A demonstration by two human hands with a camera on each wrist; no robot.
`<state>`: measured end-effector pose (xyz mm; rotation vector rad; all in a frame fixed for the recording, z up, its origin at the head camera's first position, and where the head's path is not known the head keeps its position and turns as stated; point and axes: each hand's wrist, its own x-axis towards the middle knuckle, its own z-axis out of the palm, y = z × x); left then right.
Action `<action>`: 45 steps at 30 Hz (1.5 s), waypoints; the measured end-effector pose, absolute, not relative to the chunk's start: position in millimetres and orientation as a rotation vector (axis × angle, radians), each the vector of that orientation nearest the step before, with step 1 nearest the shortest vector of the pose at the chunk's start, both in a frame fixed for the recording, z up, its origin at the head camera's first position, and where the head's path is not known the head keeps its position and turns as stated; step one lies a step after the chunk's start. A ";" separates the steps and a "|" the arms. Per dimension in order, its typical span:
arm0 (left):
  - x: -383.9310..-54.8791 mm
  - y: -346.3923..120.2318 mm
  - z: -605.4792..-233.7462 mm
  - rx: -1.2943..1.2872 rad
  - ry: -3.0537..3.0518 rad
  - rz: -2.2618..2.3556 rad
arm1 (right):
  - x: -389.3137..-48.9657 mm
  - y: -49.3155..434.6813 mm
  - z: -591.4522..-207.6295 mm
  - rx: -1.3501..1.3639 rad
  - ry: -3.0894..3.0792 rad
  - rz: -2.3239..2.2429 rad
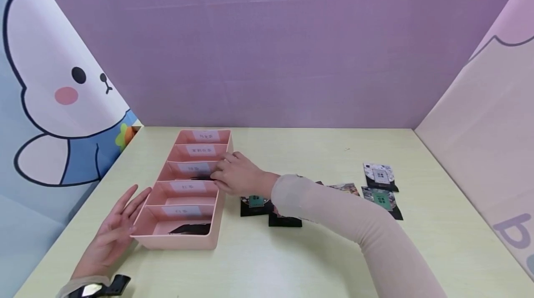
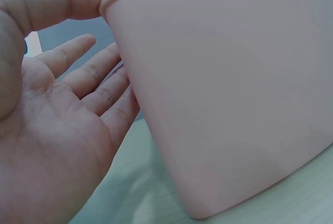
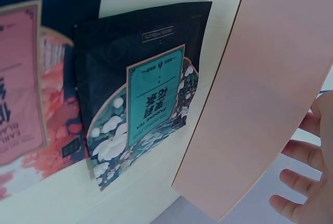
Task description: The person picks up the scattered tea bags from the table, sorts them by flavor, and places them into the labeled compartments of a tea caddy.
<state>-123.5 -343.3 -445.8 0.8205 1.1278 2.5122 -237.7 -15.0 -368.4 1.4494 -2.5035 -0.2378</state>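
Observation:
A long pink divided box (image 1: 179, 241) with labelled compartments stands on the left of the table. My left hand (image 1: 111, 233) is at its near left corner, fingers extended along the side; in the left wrist view the thumb rests at the rim. My right hand (image 1: 238, 175) reaches over the box's right rim at the middle compartment, where a dark packet (image 1: 202, 178) shows beside the fingertips. Its fingers look loosely bent and apart in the right wrist view, with nothing seen between them. Another black packet (image 1: 192, 229) lies in the nearest compartment.
Right of the box lie a jasmine tea packet (image 3: 156, 99) with a teal label and a pink-labelled packet (image 3: 21, 88). Further packets are partly behind the right sleeve (image 1: 333, 210). A white packet (image 1: 380, 176) and a green-labelled packet (image 1: 381, 199) lie at the right.

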 end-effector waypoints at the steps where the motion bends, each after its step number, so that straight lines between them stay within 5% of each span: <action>1: -123.0 -343.5 -445.8 0.822 1.131 2.511 | -237.7 -15.0 -368.4 1.453 -2.507 -0.238; 19: -124.4 -345.4 -449.4 0.849 1.162 2.506 | -240.2 12.5 -363.4 1.481 -2.425 -0.205; 45: -122.8 -344.4 -447.9 0.816 1.287 2.484 | -259.3 115.3 -381.1 1.353 -2.630 -0.185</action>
